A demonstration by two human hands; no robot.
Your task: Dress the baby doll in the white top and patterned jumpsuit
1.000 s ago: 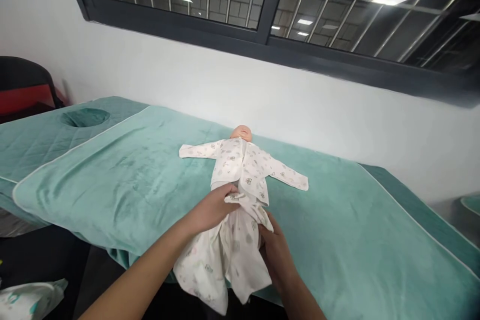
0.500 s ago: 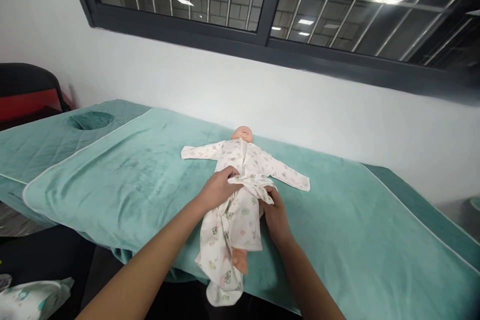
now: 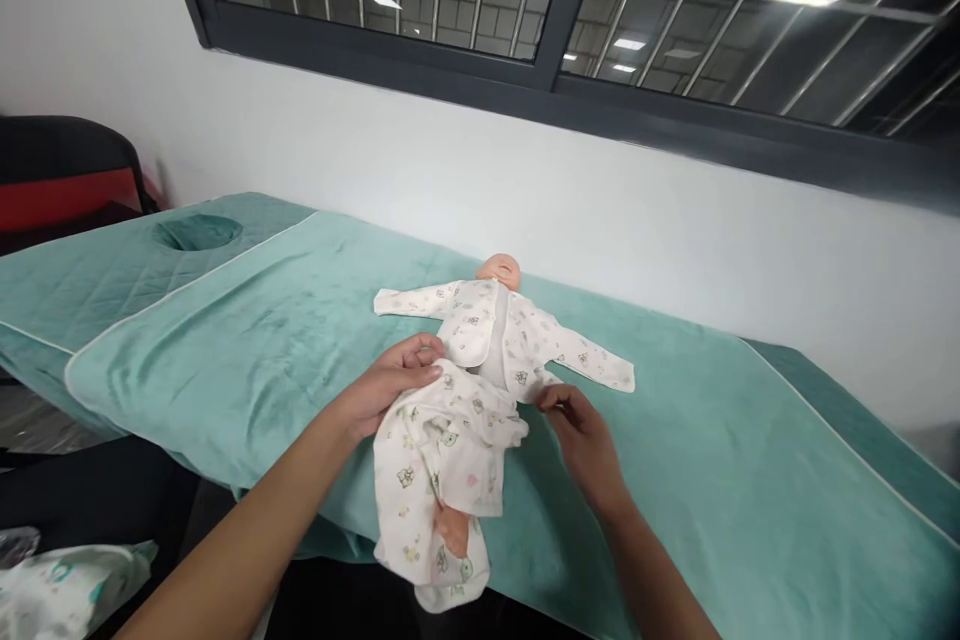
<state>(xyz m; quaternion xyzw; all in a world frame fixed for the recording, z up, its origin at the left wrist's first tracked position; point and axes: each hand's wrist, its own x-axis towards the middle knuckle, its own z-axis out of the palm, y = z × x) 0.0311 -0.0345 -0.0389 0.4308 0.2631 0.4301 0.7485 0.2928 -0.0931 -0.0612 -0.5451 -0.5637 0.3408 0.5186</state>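
Note:
A baby doll [image 3: 501, 270] lies on its back, wearing a white printed baby jacket [image 3: 469, 320] with the sleeves spread out. The jacket's front is parted, with a pale strip showing down the middle. Printed baby pants [image 3: 450, 460] cover the legs, and one bare foot [image 3: 453, 530] sticks out of a leg opening; the other pant leg hangs past the bed's edge. At the waist, my left hand [image 3: 394, 380] has its thumb and fingers closed on the side of the pants. My right hand [image 3: 581, 435] pinches the jacket's lower corner on the right.
The doll rests on a bed with a green cover [image 3: 247, 320] and a face hole [image 3: 196, 232] at the left end. Behind it are a white wall and a barred window [image 3: 540, 80]. A black and red chair [image 3: 67, 175] and a patterned soft package [image 3: 75, 585] are at left.
My left hand has shifted left and the pants' waist lies lower and farther left. My right hand has moved from the pants' waist to the jacket's hem. The jacket front now lies parted.

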